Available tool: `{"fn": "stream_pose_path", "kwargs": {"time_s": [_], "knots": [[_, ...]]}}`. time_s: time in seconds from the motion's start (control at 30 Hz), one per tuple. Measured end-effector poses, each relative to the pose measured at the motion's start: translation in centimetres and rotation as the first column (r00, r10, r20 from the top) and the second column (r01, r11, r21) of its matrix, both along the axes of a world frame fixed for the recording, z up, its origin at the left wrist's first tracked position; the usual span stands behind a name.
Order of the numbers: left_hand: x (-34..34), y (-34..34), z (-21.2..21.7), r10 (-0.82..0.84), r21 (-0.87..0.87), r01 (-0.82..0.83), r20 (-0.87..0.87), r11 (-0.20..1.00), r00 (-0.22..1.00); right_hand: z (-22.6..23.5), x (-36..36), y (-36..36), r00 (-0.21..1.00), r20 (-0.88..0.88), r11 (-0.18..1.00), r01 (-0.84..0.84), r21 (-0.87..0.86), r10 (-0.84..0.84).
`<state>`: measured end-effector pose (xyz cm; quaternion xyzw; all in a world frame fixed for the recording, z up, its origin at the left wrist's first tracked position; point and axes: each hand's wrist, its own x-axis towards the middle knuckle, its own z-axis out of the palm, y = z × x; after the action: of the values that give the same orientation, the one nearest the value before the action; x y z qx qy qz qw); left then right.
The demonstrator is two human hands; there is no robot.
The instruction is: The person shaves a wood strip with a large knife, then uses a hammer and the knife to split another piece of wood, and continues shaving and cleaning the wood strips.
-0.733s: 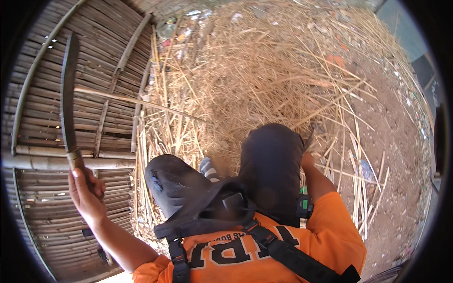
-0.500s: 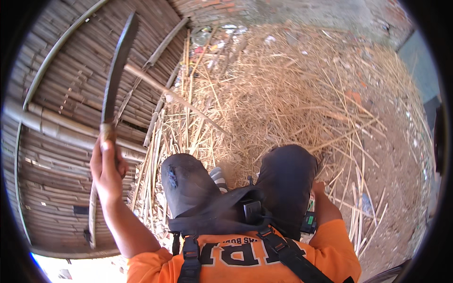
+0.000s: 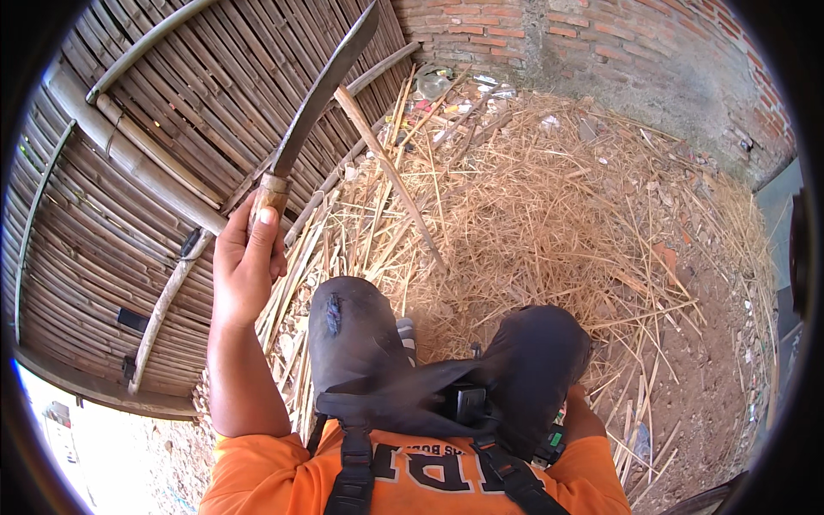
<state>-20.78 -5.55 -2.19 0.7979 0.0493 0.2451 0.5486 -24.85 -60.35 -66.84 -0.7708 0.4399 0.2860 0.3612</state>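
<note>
Crumpled pale plastic wrappers point(image 3: 438, 84) littering ground by brick wall point(image 3: 601, 43).

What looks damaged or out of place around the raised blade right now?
The dark trousers have a small tear at the left knee. Litter scraps lie among the dry stalks at the foot of the brick wall. The left hand grips the long blade by its wooden handle.

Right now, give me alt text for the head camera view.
The left hand holds a long curved knife raised before a bamboo wall. A bamboo stick slants over straw past the knees; the right hand is hidden.
</note>
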Motion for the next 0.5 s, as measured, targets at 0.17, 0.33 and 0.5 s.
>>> {"fn": "stream_pose_path", "kwargs": {"time_s": [0.17,0.33,0.5], "knots": [[1.0,0.2,-0.2,-0.074,-0.082,0.074,0.011,0.994,0.997,2.9,-4.5,-4.0,0.959,0.282,0.884,0.112,-0.454,0.024],[0.2,1.1,0.6,-0.111,0.017,0.111,-0.01,0.994,0.994,19.7,-5.6,-2.1,0.953,0.117,0.837,-0.181,-0.517,0.278],[0.4,1.9,0.7,-0.141,0.048,0.142,-0.034,0.989,0.989,25.3,-6.0,-6.0,0.899,-0.157,0.697,-0.419,-0.582,0.409]]}}
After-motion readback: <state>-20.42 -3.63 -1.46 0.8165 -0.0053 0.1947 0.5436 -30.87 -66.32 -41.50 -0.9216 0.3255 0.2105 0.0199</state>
